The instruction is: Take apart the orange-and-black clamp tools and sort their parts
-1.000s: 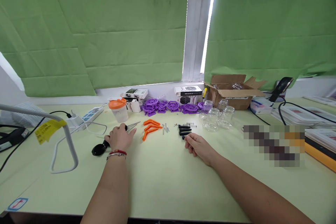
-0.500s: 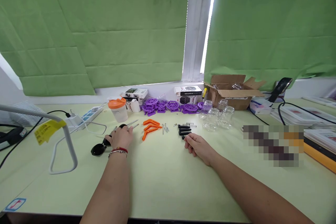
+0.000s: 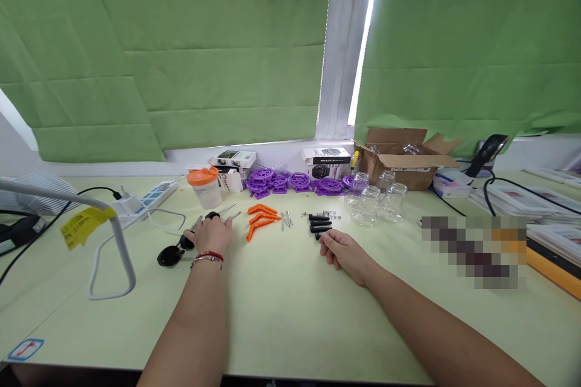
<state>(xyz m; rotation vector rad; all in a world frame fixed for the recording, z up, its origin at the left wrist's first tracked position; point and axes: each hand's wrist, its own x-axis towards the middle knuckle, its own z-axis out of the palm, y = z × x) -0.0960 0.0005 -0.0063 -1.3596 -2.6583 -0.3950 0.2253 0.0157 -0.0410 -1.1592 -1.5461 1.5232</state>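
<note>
My left hand [image 3: 211,234] lies over a group of black round-ended parts [image 3: 170,256] and screwdrivers with metal shafts [image 3: 227,208], at the left of the table. Its thumb and fingers are apart, though the fingertips are partly hidden. My right hand [image 3: 342,252] rests on the table with curled fingers, against the lowest of several short black tubes [image 3: 320,229]. Whatever its fingertips pinch, if anything, is hidden. Between the hands lie orange curved handles [image 3: 263,217] and thin metal pins [image 3: 287,219]. Small springs [image 3: 329,216] lie behind the tubes.
Purple plastic wheel-like parts [image 3: 299,182] line the back, before small printed boxes [image 3: 325,163]. Glass jars [image 3: 370,202] stand near an open cardboard box [image 3: 403,160]. An orange-lidded cup [image 3: 204,186], a power strip [image 3: 157,195] and a grey metal frame [image 3: 118,242] are at left.
My left hand has shifted very slightly to the right over the black parts and screwdrivers. My right hand stays in place. The whole view has moved slightly.
</note>
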